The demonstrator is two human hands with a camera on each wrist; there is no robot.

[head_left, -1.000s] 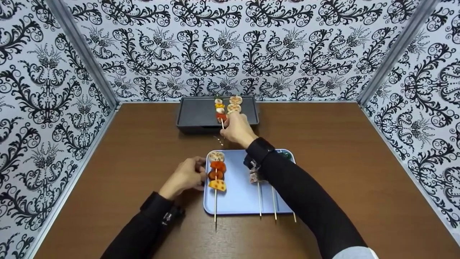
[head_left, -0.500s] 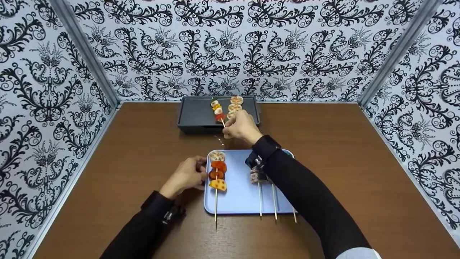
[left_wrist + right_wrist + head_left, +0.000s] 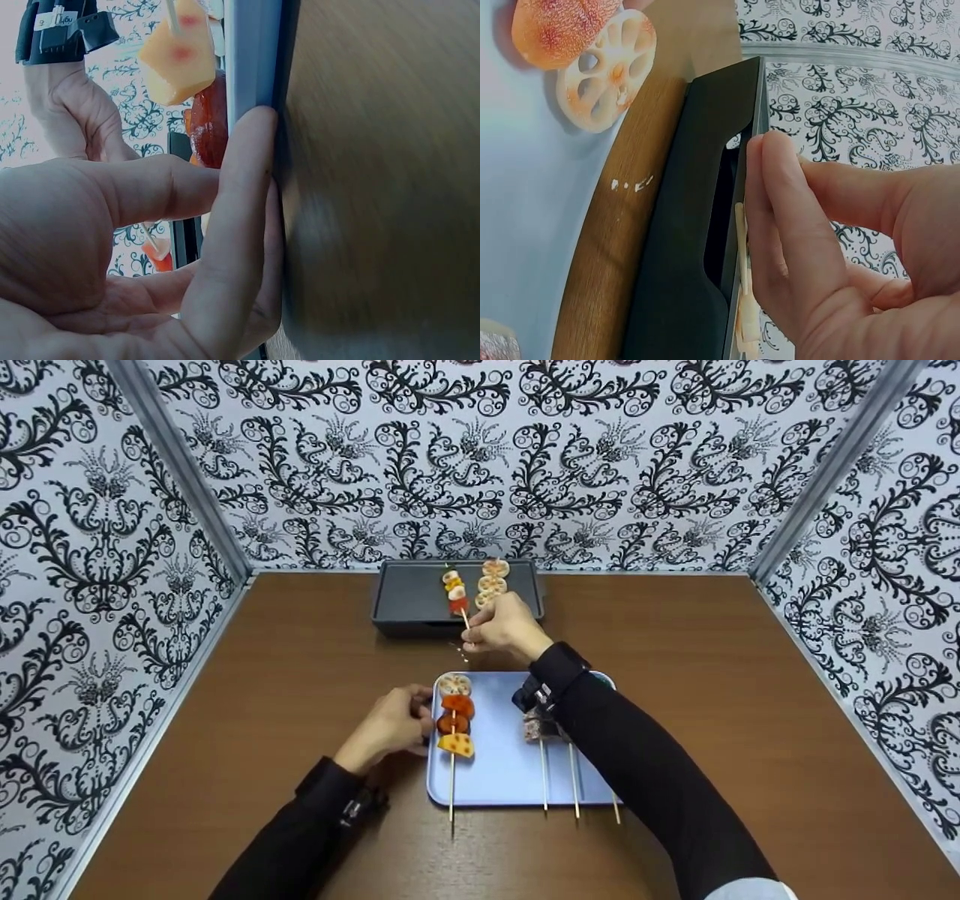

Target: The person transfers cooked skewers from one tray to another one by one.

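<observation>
My right hand (image 3: 510,626) pinches the stick of a mixed skewer (image 3: 457,594) with red, white and yellow pieces. The food end of that skewer lies over the dark grill plate (image 3: 409,589). Beside it on the plate is a skewer of lotus root slices (image 3: 493,583), its lower part hidden behind the right hand. My left hand (image 3: 386,727) grips the left edge of a light blue tray (image 3: 495,780), thumb against the rim. Nearest to it on the tray lies a vegetable skewer (image 3: 454,724) with a lotus root slice, orange and red pieces and a yellow piece.
Several sticks (image 3: 575,791) stick out over the tray's front edge; grey pieces (image 3: 532,727) show on one, and the right sleeve (image 3: 645,757) covers much of the others. Patterned walls (image 3: 480,465) enclose the brown table (image 3: 300,645). The grill plate stands against the back wall.
The right hand has shifted slightly right and toward me, and the held skewer has tilted so its far end leans left. The left hand and tray have stayed in place.
</observation>
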